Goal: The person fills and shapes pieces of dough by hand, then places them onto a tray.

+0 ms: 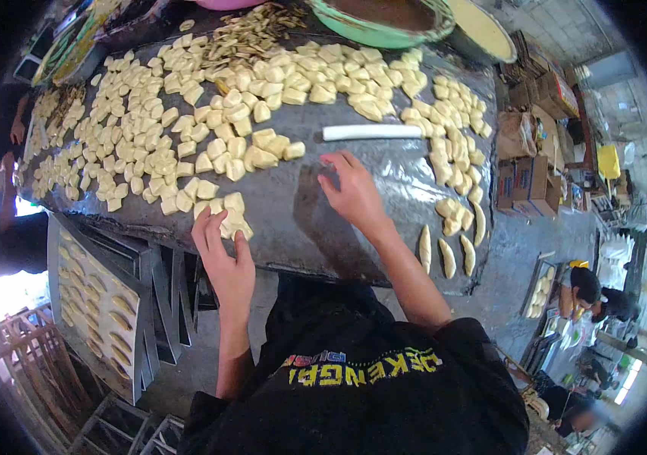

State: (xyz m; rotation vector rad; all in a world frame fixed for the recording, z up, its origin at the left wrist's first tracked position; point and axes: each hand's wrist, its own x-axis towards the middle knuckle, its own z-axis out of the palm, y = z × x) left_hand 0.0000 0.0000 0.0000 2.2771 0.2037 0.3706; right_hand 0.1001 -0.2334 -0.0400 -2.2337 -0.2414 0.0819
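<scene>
At the near edge of the dark work table [301, 239], my left hand [225, 262] has its fingers and thumb around a few pale dough pieces [232, 216]. The undersides of these pieces are hidden. My right hand [355, 193] hovers over the bare middle of the table, fingers loosely bent and thumb apart, holding nothing. Just beyond its fingertips lies a white rolling pin [371, 133]. To the right of that hand rest several shaped dough rolls [446, 256], long with tapered ends, beside a small cluster of dough pieces [454, 214].
Many cut dough pieces [138, 140] cover the table's left and far side. A green basin [384, 34] stands at the back. Trays with shaped dough [92, 296] lean in a rack at left. Cardboard boxes [524, 186] sit at right, and other people [596, 292] are farther off.
</scene>
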